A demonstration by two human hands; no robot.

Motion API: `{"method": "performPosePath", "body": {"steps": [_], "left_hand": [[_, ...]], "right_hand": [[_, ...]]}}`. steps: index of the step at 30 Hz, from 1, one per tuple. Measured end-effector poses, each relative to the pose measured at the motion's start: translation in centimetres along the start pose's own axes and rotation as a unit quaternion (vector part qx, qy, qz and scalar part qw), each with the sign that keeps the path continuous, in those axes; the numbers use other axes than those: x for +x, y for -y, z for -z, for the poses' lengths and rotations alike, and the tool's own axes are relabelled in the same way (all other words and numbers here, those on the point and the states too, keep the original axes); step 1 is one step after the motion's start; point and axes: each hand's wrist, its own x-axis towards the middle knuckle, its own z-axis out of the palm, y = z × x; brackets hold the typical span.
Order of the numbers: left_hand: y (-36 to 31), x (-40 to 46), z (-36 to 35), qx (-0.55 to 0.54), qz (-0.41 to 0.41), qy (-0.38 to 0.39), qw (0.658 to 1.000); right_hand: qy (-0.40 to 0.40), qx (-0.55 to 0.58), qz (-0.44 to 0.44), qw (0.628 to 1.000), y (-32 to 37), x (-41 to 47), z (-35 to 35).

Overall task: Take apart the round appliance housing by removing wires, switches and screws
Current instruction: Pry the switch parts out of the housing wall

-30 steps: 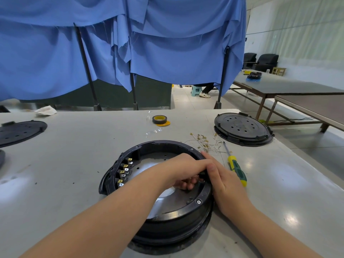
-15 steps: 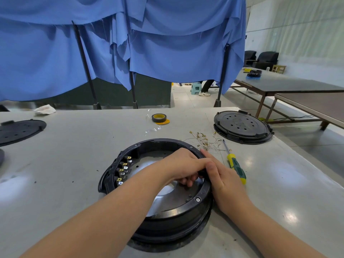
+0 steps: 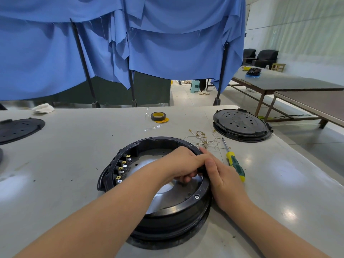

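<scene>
Round black housing (image 3: 167, 207) sits mid-bench (image 3: 65, 164). Left hand (image 3: 183, 164) reaches inside the right rim, fingers curled on something hidden there; right hand (image 3: 221, 175) grips the rim outside. Probably freeing a switch or wire. Next likely the screwdriver (image 3: 235, 163) for rim screws.

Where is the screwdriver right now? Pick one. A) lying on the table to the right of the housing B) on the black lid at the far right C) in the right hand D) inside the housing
A: the screwdriver lies flat on the table, right of the housing, and neither hand touches it.
</scene>
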Motion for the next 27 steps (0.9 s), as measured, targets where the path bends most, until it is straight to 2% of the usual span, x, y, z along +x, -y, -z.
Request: {"method": "performPosePath", "body": {"steps": [6,14,19,22,27], "left_hand": [[-0.42,-0.17,-0.09,-0.043,0.043,0.017,0.998],[-0.22,-0.37,0.08,-0.011,0.000,0.001,1.000],[-0.22,-0.40,0.02,-0.014,0.003,0.006,1.000],[-0.33,-0.39,-0.13,-0.069,0.025,0.033,0.997],[-0.66,-0.44,0.40,-0.154,0.099,0.122,0.975]], "right_hand": [[-0.003,-0.008,0.010,1.000,0.14,0.00,-0.02],[-0.002,-0.003,0.013,1.000,0.04,-0.12,-0.05],[-0.005,0.001,0.020,1.000,-0.04,-0.14,-0.03],[-0.023,-0.006,0.025,0.999,-0.02,-0.12,-0.20],[-0.043,-0.015,0.035,0.998,-0.52,-0.03,-0.45]]}}
